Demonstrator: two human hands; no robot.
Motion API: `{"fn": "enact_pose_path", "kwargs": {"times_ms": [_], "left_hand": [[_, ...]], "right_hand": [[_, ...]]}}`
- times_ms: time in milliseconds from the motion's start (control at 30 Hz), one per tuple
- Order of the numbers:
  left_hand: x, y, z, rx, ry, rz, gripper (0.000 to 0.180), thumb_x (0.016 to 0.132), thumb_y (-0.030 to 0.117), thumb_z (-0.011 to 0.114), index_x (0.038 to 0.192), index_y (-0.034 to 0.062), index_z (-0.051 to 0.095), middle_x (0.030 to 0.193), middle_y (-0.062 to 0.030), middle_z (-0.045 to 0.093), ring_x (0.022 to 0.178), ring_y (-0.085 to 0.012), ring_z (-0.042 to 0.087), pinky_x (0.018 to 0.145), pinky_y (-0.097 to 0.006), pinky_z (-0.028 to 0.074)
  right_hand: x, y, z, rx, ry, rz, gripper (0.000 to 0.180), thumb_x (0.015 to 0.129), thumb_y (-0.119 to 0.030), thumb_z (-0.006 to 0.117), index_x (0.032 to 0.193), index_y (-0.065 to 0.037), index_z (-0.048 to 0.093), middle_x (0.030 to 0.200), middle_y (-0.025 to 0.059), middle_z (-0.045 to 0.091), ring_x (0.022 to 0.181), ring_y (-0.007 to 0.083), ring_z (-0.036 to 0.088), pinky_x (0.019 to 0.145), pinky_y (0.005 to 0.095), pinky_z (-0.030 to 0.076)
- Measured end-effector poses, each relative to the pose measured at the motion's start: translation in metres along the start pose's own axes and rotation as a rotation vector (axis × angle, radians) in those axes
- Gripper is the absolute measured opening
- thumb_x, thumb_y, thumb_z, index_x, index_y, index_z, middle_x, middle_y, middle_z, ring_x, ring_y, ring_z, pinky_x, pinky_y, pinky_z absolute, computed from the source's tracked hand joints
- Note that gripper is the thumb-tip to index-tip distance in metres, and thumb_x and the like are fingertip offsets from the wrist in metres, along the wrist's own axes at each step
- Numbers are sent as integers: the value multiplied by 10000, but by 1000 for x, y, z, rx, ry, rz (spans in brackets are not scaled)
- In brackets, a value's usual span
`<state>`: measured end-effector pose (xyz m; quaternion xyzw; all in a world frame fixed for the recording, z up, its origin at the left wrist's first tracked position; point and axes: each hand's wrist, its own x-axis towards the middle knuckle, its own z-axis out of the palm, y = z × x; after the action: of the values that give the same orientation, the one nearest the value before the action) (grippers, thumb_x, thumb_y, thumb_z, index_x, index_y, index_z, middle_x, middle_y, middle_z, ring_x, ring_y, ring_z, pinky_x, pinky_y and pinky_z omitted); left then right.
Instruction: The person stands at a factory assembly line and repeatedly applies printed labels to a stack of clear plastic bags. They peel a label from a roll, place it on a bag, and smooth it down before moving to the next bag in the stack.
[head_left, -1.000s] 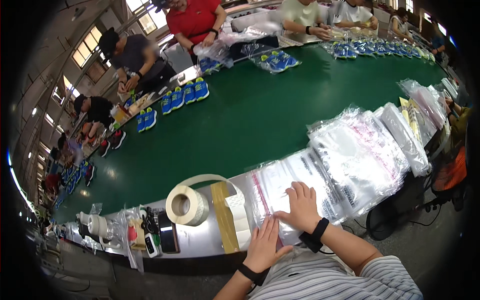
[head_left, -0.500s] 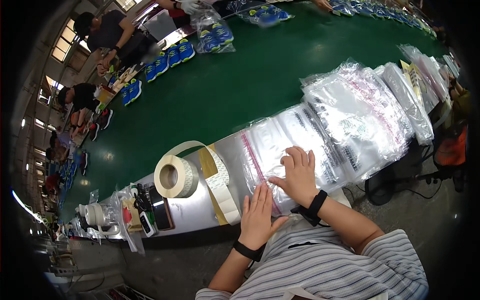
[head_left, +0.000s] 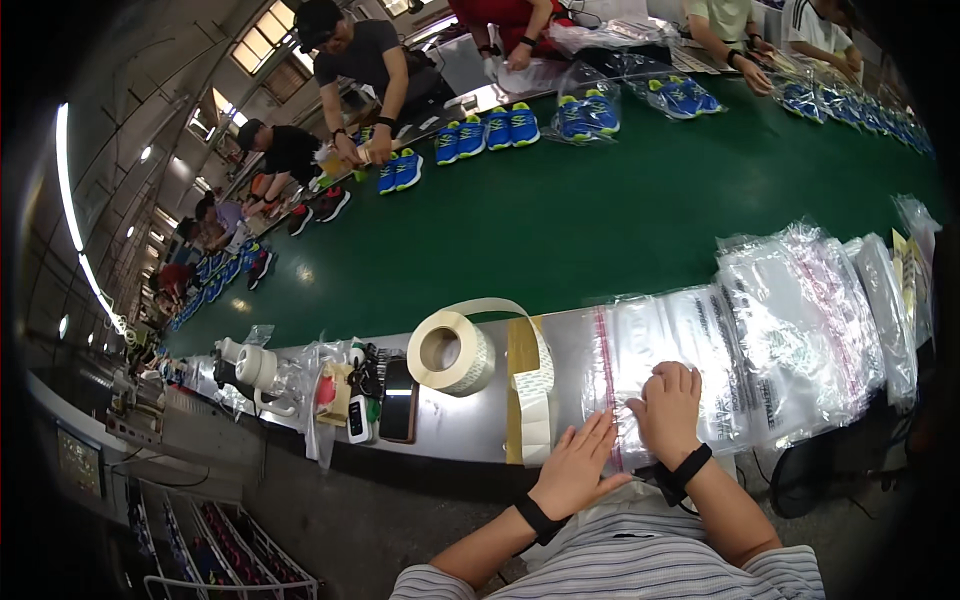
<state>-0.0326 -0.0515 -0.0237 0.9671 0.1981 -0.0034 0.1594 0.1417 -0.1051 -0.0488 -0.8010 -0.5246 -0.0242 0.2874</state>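
Observation:
My left hand (head_left: 577, 466) lies flat, fingers spread, on the near edge of a clear plastic bag (head_left: 660, 340) with a red seal strip, on the metal ledge (head_left: 470, 425). My right hand (head_left: 668, 410) rests curled on the same bag just to the right, fingers bent onto the plastic. Both wrists wear black bands. To the left of my hands are a strip of label backing (head_left: 530, 395) and a roll of white labels (head_left: 450, 352).
A stack of clear bags (head_left: 800, 310) spreads to the right. A phone (head_left: 399, 400) and small tools lie left of the roll. A green conveyor (head_left: 560, 220) carries blue shoes (head_left: 485, 130); several people work along its far side.
The view has tilted up, showing more of the conveyor and workers. My hands stay on the bag, the left one has slid slightly toward its near edge.

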Motion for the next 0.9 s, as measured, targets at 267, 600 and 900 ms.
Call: {"fn": "enact_pose_path", "kwargs": {"times_ms": [267,600,900], "left_hand": [[12,-5,-15,-352,89,5,564,908,398,557,1285,-15,484,1294,-162,531,1230,-299,478,1013,-419,370],[142,-9,29,-2173,-162,-285,266,978,156,409,1165,-13,494,1040,-133,599,980,-220,634,811,-366,549],[143,5,25,-2278,-440,-319,540,963,452,409,1297,27,386,1024,-103,585,919,-195,602,837,-377,511]], "right_hand": [[-3,42,-24,225,105,74,32,781,-41,577,779,-21,551,776,142,531,791,344,510,692,426,429],[-7,78,-44,832,32,461,179,904,-119,469,824,9,565,861,90,583,697,148,524,653,265,424],[-6,26,-70,461,-212,-174,425,780,-193,705,1133,-16,549,1181,173,495,1047,332,536,890,391,459]]}}
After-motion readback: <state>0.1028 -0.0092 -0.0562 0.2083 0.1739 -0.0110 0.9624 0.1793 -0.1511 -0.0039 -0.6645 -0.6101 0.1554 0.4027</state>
